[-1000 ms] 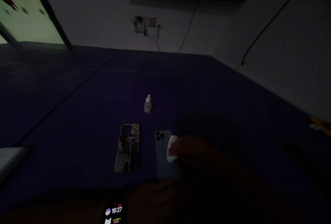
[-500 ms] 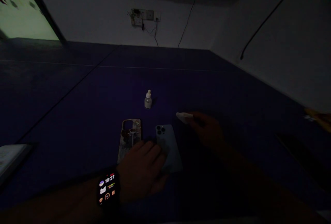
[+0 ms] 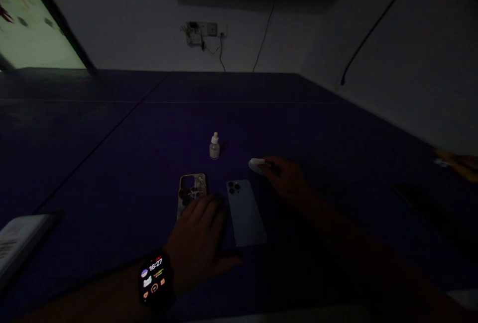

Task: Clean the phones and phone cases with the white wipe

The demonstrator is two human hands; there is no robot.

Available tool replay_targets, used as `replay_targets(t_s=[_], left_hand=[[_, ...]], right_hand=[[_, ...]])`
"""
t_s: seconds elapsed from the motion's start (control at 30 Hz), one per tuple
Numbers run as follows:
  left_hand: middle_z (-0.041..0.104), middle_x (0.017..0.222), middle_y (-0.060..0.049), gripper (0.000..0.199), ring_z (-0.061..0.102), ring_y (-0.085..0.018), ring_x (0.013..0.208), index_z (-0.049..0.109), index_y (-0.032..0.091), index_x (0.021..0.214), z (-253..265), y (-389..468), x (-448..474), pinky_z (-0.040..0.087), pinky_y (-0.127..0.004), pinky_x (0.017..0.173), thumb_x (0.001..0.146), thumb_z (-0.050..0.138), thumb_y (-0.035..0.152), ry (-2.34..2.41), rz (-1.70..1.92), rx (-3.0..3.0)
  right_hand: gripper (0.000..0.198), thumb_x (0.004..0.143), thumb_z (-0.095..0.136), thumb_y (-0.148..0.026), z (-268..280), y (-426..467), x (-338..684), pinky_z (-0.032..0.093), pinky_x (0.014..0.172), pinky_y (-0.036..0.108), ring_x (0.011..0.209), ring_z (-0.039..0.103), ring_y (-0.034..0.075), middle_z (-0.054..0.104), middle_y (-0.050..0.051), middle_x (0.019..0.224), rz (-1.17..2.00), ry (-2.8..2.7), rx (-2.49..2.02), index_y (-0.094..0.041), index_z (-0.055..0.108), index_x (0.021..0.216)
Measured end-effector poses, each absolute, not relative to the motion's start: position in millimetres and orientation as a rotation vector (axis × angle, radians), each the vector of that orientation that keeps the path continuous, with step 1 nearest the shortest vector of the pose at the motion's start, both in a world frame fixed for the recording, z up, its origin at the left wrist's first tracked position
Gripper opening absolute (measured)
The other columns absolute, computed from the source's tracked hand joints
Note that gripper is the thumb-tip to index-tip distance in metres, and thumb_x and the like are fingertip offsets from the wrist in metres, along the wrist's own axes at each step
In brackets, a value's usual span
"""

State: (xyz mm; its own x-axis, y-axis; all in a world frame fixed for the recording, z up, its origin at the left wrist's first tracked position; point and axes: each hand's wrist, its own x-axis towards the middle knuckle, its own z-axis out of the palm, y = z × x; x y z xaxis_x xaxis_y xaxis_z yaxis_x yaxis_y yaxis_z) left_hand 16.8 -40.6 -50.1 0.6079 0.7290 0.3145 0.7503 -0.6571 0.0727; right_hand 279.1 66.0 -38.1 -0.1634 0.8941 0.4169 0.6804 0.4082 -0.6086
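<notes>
My left hand point(image 3: 197, 236), a lit smartwatch point(image 3: 154, 278) on its wrist, lies with fingers stretched over the lower part of a patterned phone case point(image 3: 191, 191); its thumb points right. To the right of that hand a pale blue phone point(image 3: 247, 216) rests with its camera side up. My right hand point(image 3: 287, 178) pinches a small, soft-looking white piece point(image 3: 256, 164) just beyond the phone's upper right corner. Farther back stands a small dropper bottle point(image 3: 214, 150) with a white top. The dim light hides finer detail.
Everything lies on a dark blue table point(image 3: 142, 159). At the left edge is a white box point(image 3: 22, 233), and a dark flat object point(image 3: 421, 208) lies at the right. Sockets with cables point(image 3: 209, 32) are on the back wall. Another cable point(image 3: 373, 29) hangs at the right.
My left hand has moved left off the phone, uncovering its lower part, and now covers the case more. My right hand has shifted slightly left with the white piece. The view has tilted a little.
</notes>
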Motion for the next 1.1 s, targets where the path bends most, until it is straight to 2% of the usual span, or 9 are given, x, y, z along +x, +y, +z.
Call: replay_targets(t_s=[0.1,0.17,0.23,0.43,0.57,0.8,0.93,1.1], left_hand=[[0.061,0.134,-0.022,0.095,0.051,-0.041,0.131,0.058,0.006,0.134,-54.0,-40.1,19.0,0.047,-0.059,0.105,0.075,0.063,0.082,-1.303,-0.44,-2.741],[0.059,0.14,-0.022,0.094,0.048,-0.04,0.136,0.055,0.007,0.139,-57.2,-40.2,19.2,0.045,-0.058,0.109,0.079,0.06,0.08,-1.308,-0.419,-2.747],[0.058,0.143,-0.02,0.089,0.047,-0.039,0.139,0.053,0.008,0.141,-59.3,-40.1,18.9,0.042,-0.058,0.112,0.084,0.058,0.076,-1.296,-0.411,-2.758],[0.059,0.143,-0.019,0.084,0.05,-0.038,0.136,0.055,0.009,0.141,-59.6,-39.5,19.3,0.042,-0.058,0.112,0.087,0.056,0.073,-1.297,-0.393,-2.75],[0.059,0.142,-0.019,0.082,0.053,-0.039,0.133,0.055,0.011,0.141,-60.4,-40.2,19.0,0.041,-0.061,0.112,0.089,0.053,0.073,-1.307,-0.376,-2.748],[0.059,0.143,-0.015,0.078,0.053,-0.035,0.133,0.057,0.015,0.14,-61.5,-40.9,19.1,0.036,-0.059,0.116,0.089,0.051,0.074,-1.355,-0.409,-2.744],[0.06,0.142,-0.015,0.076,0.053,-0.035,0.132,0.057,0.015,0.14,-60.4,-41.7,20.0,0.036,-0.059,0.116,0.089,0.052,0.072,-1.366,-0.43,-2.736],[0.06,0.142,-0.016,0.075,0.053,-0.036,0.132,0.057,0.014,0.139,-57.5,-41.5,20.1,0.039,-0.058,0.114,0.09,0.051,0.072,-1.352,-0.412,-2.74]], right_hand=[[0.023,0.095,0.059,-0.033,-50.6,68.9,275.9,0.06,0.078,0.034,0.088,0.075,0.022,0.08,0.005,0.102,0.356,-1.952,-1.235,-0.022,0.076,0.107],[0.024,0.095,0.059,-0.029,-57.4,71.6,275.2,0.059,0.091,0.039,0.103,0.074,0.023,0.078,0.007,0.114,0.383,-2.067,-1.09,-0.023,0.074,0.113],[0.025,0.096,0.058,-0.025,-62.8,74.7,274.8,0.056,0.098,0.041,0.11,0.072,0.023,0.076,0.009,0.118,0.429,-2.212,-0.94,-0.022,0.074,0.114],[0.023,0.097,0.059,-0.02,-62.8,67.2,277.0,0.053,0.103,0.044,0.116,0.068,0.022,0.074,0.01,0.122,0.45,-2.483,-0.72,-0.022,0.074,0.115],[0.022,0.099,0.059,-0.021,-54.7,54.5,284.2,0.055,0.102,0.039,0.116,0.067,0.02,0.074,0.01,0.121,0.44,-2.586,-0.6,-0.022,0.074,0.115],[0.023,0.098,0.058,-0.019,-55.2,57.0,288.9,0.058,0.099,0.041,0.113,0.069,0.021,0.074,0.01,0.119,0.297,-2.565,-0.713,-0.021,0.073,0.115],[0.022,0.099,0.057,-0.021,-53.6,49.1,283.3,0.056,0.101,0.038,0.117,0.067,0.019,0.073,0.01,0.122,0.368,-2.659,-0.566,-0.02,0.073,0.115],[0.025,0.099,0.055,-0.016,-53.3,52.1,284.1,0.058,0.099,0.04,0.114,0.069,0.021,0.074,0.011,0.12,0.236,-2.598,-0.742,-0.02,0.072,0.117]])
